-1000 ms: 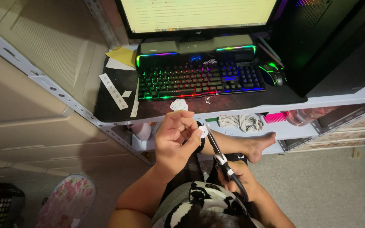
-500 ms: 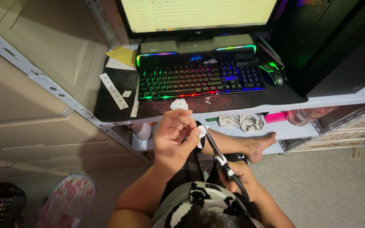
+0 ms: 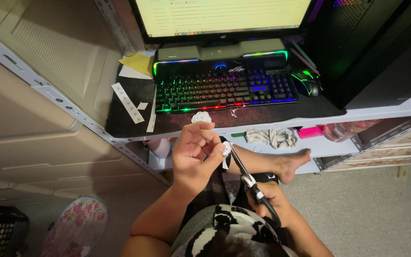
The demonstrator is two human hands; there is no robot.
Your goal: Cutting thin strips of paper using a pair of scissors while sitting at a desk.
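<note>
Small white paper cutout (image 3: 227, 151) pinched between thumb and fingertips of the left hand (image 3: 193, 154), held in the air just near of the desk (image 3: 281, 112) edge, above the lap. Thin and featherlight by the look of it, limp at the free end, likely easy to tear or crease; best held close beside the cut line, as now, with the loose tail left hanging. Black-handled scissors (image 3: 248, 178) gripped in the right hand (image 3: 269, 202), fingers closed round the loops, long slim blades reaching up and left to touch the paper's edge; whether parted or shut cannot be told from here. Hard steel against soft sheet, so little force needed. Farther off on the dark desk mat: another scalloped white cutout (image 3: 201, 117) lying flat just near of the backlit keyboard (image 3: 224, 89), glossy keys glowing in rainbow bands. Left of that, a long white paper strip (image 3: 128, 102) with small printed marks, smaller scraps beside it, and a yellow sheet (image 3: 139, 63) at the far left. Gaming mouse (image 3: 305, 83) to the right of the keyboard. On the shelf below, crumpled cloth (image 3: 269, 138) and a pink comb (image 3: 309, 132), stiff plastic teeth.
</note>
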